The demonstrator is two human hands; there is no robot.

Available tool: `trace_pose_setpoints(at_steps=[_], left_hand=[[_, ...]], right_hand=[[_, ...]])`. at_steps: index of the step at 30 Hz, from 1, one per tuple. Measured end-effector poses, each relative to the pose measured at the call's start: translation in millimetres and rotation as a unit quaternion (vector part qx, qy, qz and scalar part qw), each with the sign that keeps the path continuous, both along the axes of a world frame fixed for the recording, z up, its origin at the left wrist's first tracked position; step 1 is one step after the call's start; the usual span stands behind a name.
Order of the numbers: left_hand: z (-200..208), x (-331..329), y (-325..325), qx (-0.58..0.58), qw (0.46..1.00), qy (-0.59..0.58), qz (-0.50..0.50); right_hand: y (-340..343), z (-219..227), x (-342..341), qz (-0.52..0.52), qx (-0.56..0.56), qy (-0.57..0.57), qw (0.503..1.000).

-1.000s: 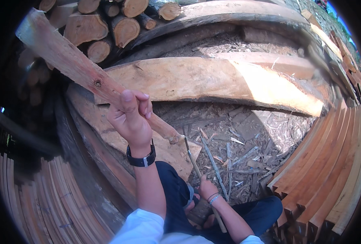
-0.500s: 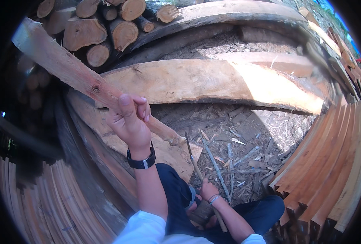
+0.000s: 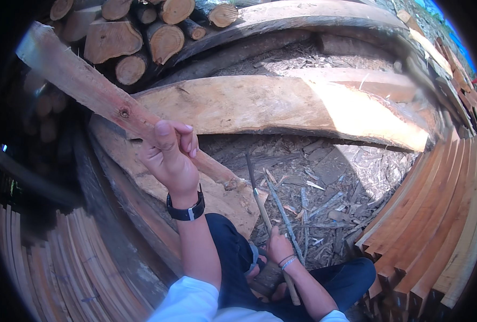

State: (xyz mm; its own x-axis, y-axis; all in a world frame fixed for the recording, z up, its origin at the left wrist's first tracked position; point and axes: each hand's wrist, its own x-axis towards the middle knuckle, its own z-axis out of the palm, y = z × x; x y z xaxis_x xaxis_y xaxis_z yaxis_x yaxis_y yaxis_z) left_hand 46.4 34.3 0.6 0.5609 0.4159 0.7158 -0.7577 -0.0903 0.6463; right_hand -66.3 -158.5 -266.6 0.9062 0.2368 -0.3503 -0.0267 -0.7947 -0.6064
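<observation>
My left hand is closed round a long rough wooden board, thumb on top. The board slants from the upper left down toward the middle, its lower end beside the tip of a flat slab below it. Lower down, my right hand grips the long wooden handle of a knife. Its narrow dark blade points up and away, just right of the board's lower end. The handle's other end shows below my right wrist.
A broad curved slab lies across the far side. Cut logs are piled at the upper left. Stacked planks stand at the right and lower left. Chips and sticks litter the ground. My folded legs are close below.
My right hand has shifted slightly up with the knife, and the blade has turned, showing more of its side. The board and my left hand have barely moved.
</observation>
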Motion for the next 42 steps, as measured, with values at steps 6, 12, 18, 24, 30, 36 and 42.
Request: trace_pose_setpoints(at_steps=[6,12,18,24,30,36,42], left_hand=[[0.5,4.1,-14.3,-0.021,0.999,-0.005,-0.029],[2.2,0.3,-6.4,0.003,1.0,0.007,0.014],[1.3,5.0,-10.3,-0.028,0.999,-0.009,-0.03],[1.1,1.1,-3.1,0.005,1.0,0.01,0.018],[3.2,2.3,-6.9,-0.004,1.0,0.011,0.015],[0.1,-3.0,-10.8,-0.007,1.0,0.021,0.019],[-0.3,-3.6,4.8,-0.016,0.999,0.017,0.026]], right_hand=[[-5.3,-52.4,-11.2,0.035,-0.043,0.012,0.998],[-1.1,-4.4,4.8,-0.007,-0.011,0.002,1.0],[-9.8,-47.3,-2.6,0.041,-0.054,0.05,0.996],[-0.2,-4.9,2.8,0.003,-0.017,0.016,1.0],[-10.4,-44.8,-6.9,0.04,-0.039,0.019,0.998],[-3.3,-3.5,-13.4,0.011,-0.017,-0.035,0.999],[2.3,19.2,-10.8,0.02,0.003,-0.042,0.999]])
